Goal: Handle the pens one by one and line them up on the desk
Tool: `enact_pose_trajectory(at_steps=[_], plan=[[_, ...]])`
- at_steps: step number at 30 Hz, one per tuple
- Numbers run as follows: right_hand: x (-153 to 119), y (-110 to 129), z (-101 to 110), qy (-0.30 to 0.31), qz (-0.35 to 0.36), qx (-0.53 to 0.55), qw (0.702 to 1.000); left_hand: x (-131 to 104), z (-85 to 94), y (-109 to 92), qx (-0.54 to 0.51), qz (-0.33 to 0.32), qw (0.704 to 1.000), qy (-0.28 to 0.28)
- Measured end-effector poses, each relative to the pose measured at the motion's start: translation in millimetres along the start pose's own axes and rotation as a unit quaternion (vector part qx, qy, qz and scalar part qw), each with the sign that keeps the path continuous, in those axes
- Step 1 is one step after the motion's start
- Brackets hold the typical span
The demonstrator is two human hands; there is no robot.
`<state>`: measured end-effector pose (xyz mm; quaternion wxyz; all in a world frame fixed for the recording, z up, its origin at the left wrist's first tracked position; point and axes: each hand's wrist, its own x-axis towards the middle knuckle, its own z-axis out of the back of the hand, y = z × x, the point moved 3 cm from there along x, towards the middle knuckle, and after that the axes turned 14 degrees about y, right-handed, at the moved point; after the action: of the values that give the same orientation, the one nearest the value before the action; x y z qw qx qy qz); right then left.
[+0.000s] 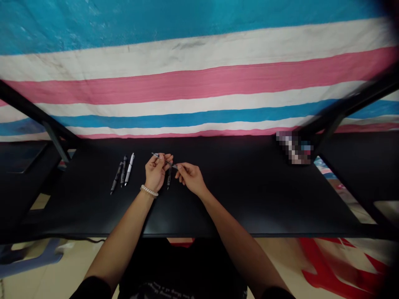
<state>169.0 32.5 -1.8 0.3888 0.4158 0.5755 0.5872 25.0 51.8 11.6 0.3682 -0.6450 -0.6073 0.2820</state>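
Note:
Above the black table, a thin pen point(155, 155) slants between my two hands. My left hand point(156, 171), with a beaded bracelet at the wrist, pinches its upper left part. At the other end, the fingers of my right hand point(190, 176) are closed on the dark lower right part. Whether this is one whole pen or two pieces, I cannot tell. A dark pen point(168, 178) lies on the table between the hands, its upper end partly covered. To the left lie a white pen point(129, 169) and two dark pens point(124, 171), side by side.
The black tabletop point(255, 187) runs wide on both sides. A blurred-out object point(294, 147) sits at its back right corner. Behind hangs a striped sheet point(199, 87), with black slanting frame bars at left and right. A red stool point(324, 265) stands on the floor at right.

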Motion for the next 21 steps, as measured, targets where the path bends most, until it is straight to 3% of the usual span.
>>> enact_pose_trajectory(at_steps=[3, 7, 10, 14, 18, 21], plan=[[-0.4, -1.0, 3.0, -0.053, 0.013, -0.008, 0.998, -2.7, 1.3, 2.3, -0.017, 0.011, 1.000, -0.010], [-3.5, 6.4, 7.6, -0.130, 0.118, -0.083, 0.981, -4.3, 3.4, 6.3, -0.023, 0.031, 0.999, -0.021], [-2.7, 7.1, 7.5, -0.119, 0.136, -0.084, 0.980, -3.8, 6.5, 6.3, -0.027, 0.027, 0.999, -0.033], [0.0, -1.0, 5.3, -0.097, 0.062, -0.023, 0.993, -2.2, 9.4, 4.4, -0.038, 0.030, 0.998, -0.036], [-0.6, 1.0, 3.2, -0.088, 0.100, -0.056, 0.990, -0.8, 9.7, 1.9, -0.054, 0.022, 0.998, -0.036], [0.0, -0.1, 3.4, -0.084, 0.074, -0.021, 0.993, -0.5, 8.9, 0.5, -0.055, 0.022, 0.998, -0.036]])
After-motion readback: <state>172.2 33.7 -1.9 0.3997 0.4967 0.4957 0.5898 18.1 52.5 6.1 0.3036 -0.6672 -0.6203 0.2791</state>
